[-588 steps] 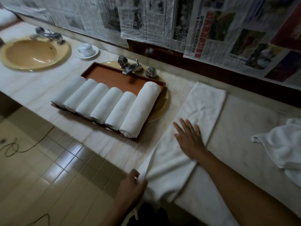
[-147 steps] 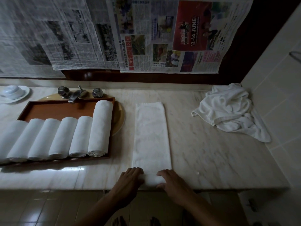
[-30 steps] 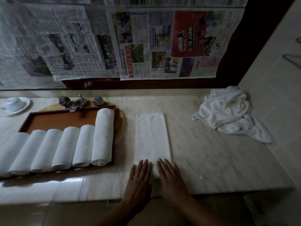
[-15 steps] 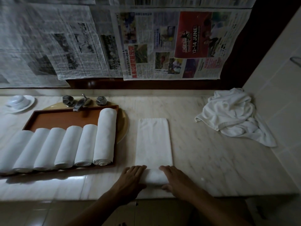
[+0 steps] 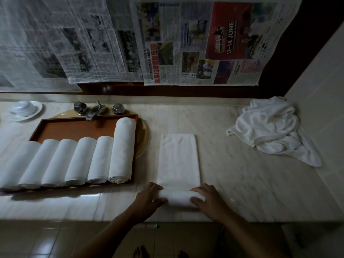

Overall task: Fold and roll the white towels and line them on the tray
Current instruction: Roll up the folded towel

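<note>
A folded white towel (image 5: 178, 159) lies as a long strip on the marble counter, its near end wound into a thick roll (image 5: 178, 198). My left hand (image 5: 149, 200) curls round the roll's left end and my right hand (image 5: 208, 201) curls round its right end. To the left a brown wooden tray (image 5: 74, 126) holds several rolled white towels (image 5: 78, 161) side by side, the rightmost one longer than the others.
A heap of loose white towels (image 5: 271, 127) lies at the back right by the tiled wall. A tap with two knobs (image 5: 96, 109) stands behind the tray, a white cup on a saucer (image 5: 25, 108) at far left. Newspapers (image 5: 186, 41) cover the wall.
The roll at the towel's near end has grown thicker and moved away from me. Both hands went from flat on the towel to curled round the roll.
</note>
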A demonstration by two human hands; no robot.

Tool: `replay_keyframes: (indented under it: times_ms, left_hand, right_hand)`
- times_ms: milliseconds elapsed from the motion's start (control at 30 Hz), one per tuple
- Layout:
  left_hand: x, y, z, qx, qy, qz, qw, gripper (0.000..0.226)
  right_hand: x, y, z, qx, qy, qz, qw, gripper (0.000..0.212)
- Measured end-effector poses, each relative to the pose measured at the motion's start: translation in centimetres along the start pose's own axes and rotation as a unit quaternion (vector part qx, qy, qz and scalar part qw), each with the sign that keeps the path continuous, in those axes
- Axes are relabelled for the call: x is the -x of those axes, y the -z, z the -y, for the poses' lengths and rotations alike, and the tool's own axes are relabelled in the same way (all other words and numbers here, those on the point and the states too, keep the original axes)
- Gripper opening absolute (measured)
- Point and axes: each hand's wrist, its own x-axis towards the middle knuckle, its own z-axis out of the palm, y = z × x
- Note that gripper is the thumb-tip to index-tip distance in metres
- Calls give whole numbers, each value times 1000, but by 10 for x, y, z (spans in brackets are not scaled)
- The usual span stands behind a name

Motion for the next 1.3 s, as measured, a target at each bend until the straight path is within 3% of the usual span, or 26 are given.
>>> replay_keyframes:
  times_ms: [100,200,300,433,500,567,667,800,900,1033,1300]
  left_hand:
    - [-9,2,-3,14,35,11,999,59]
    - [-18,8,-8,36,57,18,998,34]
    - [-25,15,-11,58,77,23,995,32]
    - [-22,12,-23,74,123,-24,989,37]
    - [-16,1,-27,-28,97,-112,989,43]
    - [-9,-17,-29,-158,8,-176,972,47]
    - [-7,-42,-33,-269,-116,-102,951,59]
    - [-26,-41,-23,-348,-124,-48,928,71]
    - [-41,-21,-20,-337,-103,6,936,82]
    - [-42,0,-19,-280,-112,46,952,94]
    - [5,-9,-2,-79,-42,47,995,46]
  right_hand:
    - [-7,-1,6,10,-36,-15,999,88]
    - [-7,-4,20,75,-59,-75,993,64]
    - [3,-19,33,156,26,-183,970,37]
    - [14,-55,31,218,133,-236,938,46]
    - [13,-61,26,235,129,-221,937,53]
    - [9,-58,23,243,128,-194,942,54]
    - [1,-51,19,255,129,-144,947,58]
    - [-18,-37,16,248,119,-92,957,72]
    - [-29,-18,18,236,109,-44,965,79]
    - [-32,10,31,151,83,25,985,69]
    - [2,5,18,9,-2,95,995,59]
